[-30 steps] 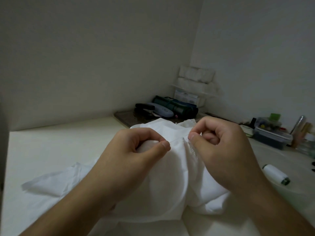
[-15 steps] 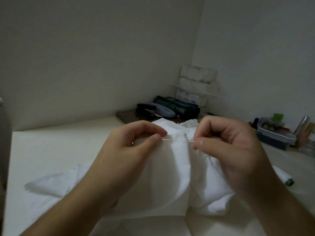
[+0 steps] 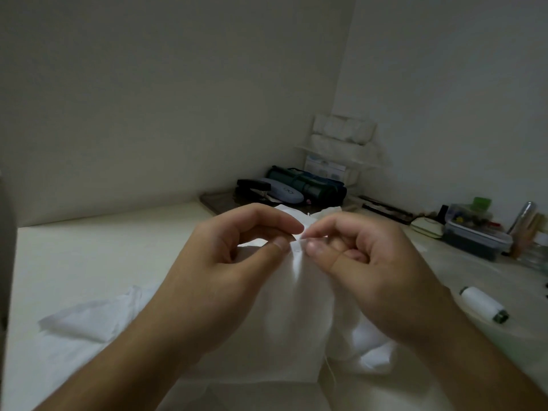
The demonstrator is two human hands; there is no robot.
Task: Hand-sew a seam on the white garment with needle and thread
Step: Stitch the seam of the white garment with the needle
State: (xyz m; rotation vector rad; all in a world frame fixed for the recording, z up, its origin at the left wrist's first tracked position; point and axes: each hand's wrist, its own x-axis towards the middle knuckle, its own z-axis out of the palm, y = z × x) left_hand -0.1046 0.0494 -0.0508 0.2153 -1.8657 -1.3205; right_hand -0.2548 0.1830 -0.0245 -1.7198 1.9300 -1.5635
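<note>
Two hands at work over one white garment (image 3: 296,315), which lies bunched on the pale table (image 3: 89,256) with a sleeve-like part spread flat to my left. My left hand (image 3: 219,271) pinches a raised fold of the cloth between thumb and forefinger. My right hand (image 3: 364,271) has its fingers curled, thumb and forefinger tips pressed together just beside the left thumb at the same fold; the needle itself is too small to make out, so I cannot tell whether it sits in that pinch. One thin thread (image 3: 330,370) trails down the cloth near the front edge. One spool of white thread (image 3: 483,304) lies on its side on the table, apart from the garment on my right. One clear lidded plastic box (image 3: 474,235) stands further back on the right, holding small mixed-colour items too blurred to name. One tall clear jar (image 3: 526,215) stands beside it. One dark tray (image 3: 219,200) in the far corner bears a black stapler (image 3: 255,188), a grey glasses case (image 3: 284,192) and a rolled green pouch (image 3: 308,182).
</note>
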